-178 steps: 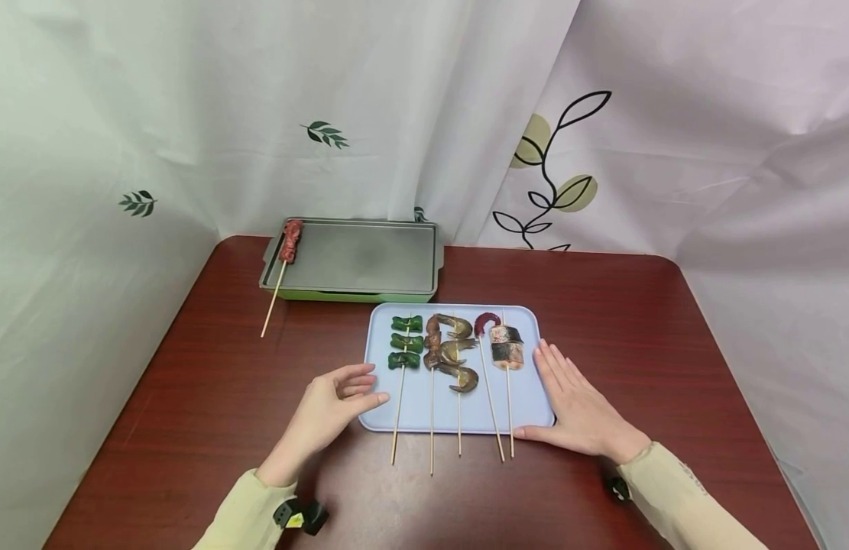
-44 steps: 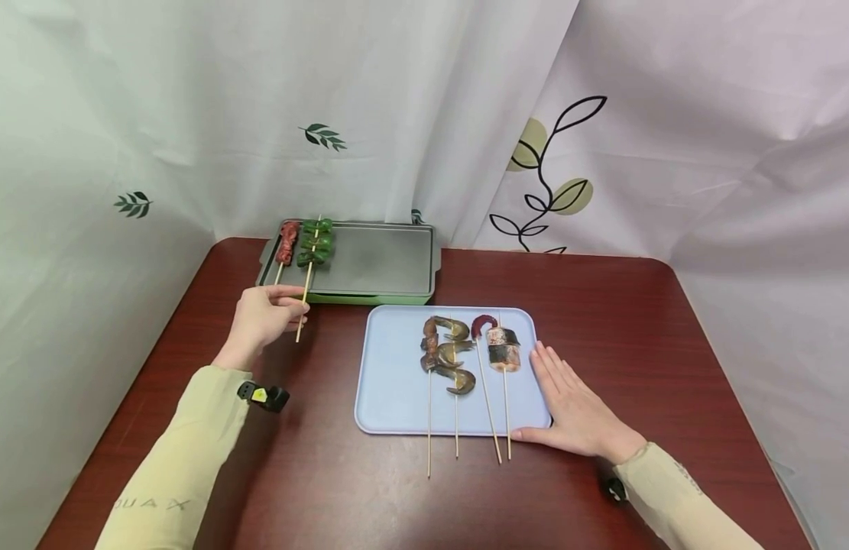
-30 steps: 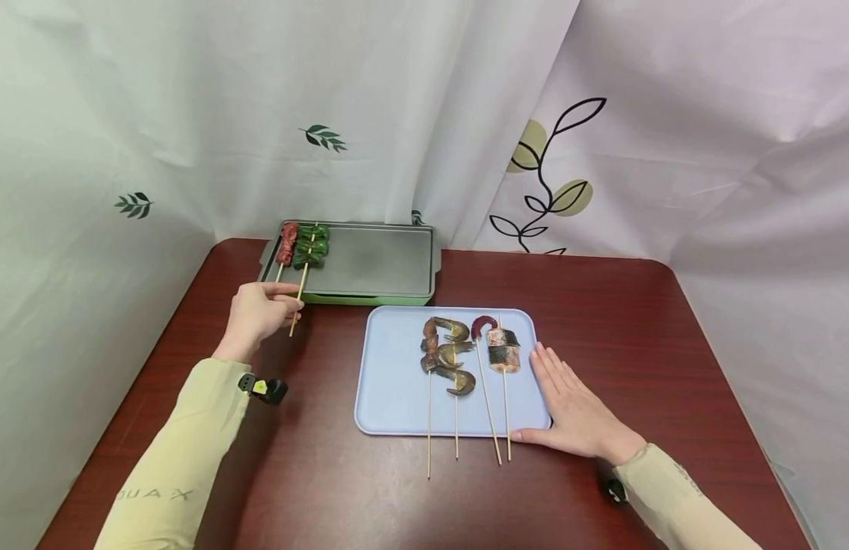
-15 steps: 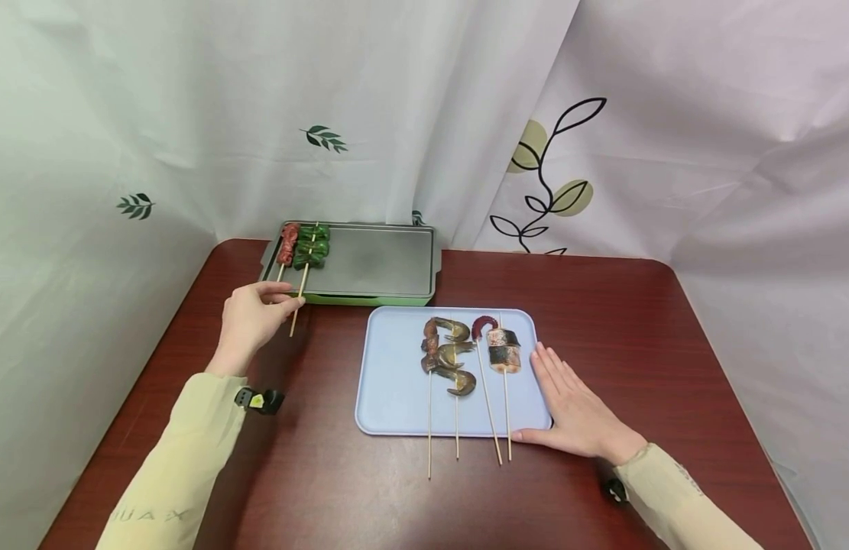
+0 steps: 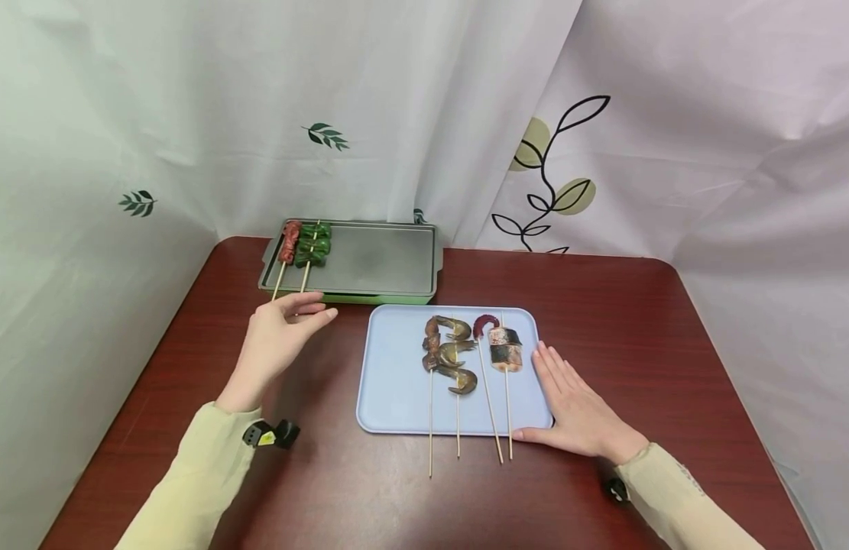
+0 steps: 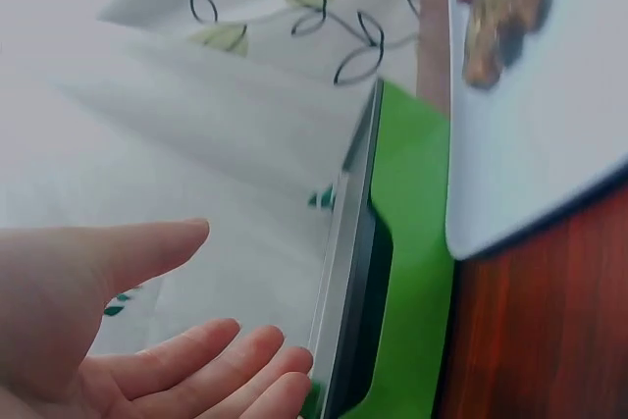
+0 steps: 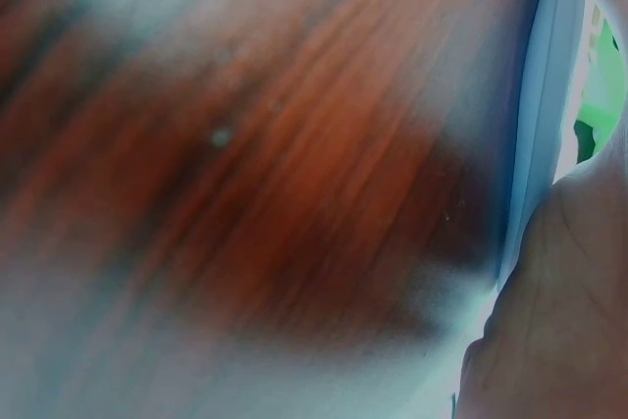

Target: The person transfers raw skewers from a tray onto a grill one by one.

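My left hand (image 5: 278, 344) hovers just in front of the grey griddle (image 5: 376, 260), its fingers relaxed and holding nothing. In the left wrist view the thumb and fingers (image 6: 211, 345) are spread apart near the griddle's green side (image 6: 417, 193). A green pepper skewer (image 5: 312, 246) lies on the griddle's left end, beside a red meat skewer (image 5: 290, 243). Their sticks point toward me, and my hand hides the lower part of the pepper's stick. My right hand (image 5: 578, 412) lies flat with fingers straight against the right edge of the pale blue tray (image 5: 390, 389).
On the tray lie a brown meat skewer (image 5: 432, 344), a shrimp skewer (image 5: 458, 380), a dark red tentacle skewer (image 5: 484, 325) and a skewer of dark-banded pale chunks (image 5: 506, 351). Their sticks overhang its near edge. A white curtain (image 5: 369, 114) hangs behind the brown table (image 5: 568, 298).
My left hand carried the pepper skewer from the tray onto the griddle, set it beside the red one, then let go and drew back toward me. The right hand stayed at the tray.
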`<state>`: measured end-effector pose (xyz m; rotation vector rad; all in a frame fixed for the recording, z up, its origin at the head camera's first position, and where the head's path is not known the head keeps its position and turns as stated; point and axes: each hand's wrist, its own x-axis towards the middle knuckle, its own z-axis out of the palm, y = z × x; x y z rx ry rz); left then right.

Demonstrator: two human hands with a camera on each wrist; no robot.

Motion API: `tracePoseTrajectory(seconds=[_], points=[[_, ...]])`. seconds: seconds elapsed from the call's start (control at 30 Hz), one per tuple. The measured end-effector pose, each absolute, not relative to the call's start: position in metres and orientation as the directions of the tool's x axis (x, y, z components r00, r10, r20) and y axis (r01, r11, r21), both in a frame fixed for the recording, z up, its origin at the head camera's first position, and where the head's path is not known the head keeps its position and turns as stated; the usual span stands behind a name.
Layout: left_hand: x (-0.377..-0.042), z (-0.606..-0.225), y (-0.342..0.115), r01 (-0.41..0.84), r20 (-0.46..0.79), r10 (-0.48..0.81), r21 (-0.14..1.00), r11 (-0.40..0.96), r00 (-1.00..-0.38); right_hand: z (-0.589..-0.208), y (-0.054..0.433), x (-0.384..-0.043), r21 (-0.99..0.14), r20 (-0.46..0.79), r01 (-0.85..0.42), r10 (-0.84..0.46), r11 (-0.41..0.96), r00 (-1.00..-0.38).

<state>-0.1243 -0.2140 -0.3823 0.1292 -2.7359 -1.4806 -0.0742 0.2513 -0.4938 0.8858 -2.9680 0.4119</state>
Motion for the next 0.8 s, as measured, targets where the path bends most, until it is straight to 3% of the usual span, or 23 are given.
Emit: tracePoseTrajectory(seconds=[0.43,0.8], points=[[-0.104,-0.404,-0.185,-0.067,-0.072,-0.006,0.892,0.448,-0.997,-0.488,0.25,-0.074,-0.252,0.011,-0.5,-0.514,0.829,-0.858],[-0.093,-0.421,-0.165,-0.049,-0.085,0.069,0.911,0.41,-0.994,-0.491,0.25,-0.073,-0.256,0.073,-0.521,-0.521,0.814,-0.85]])
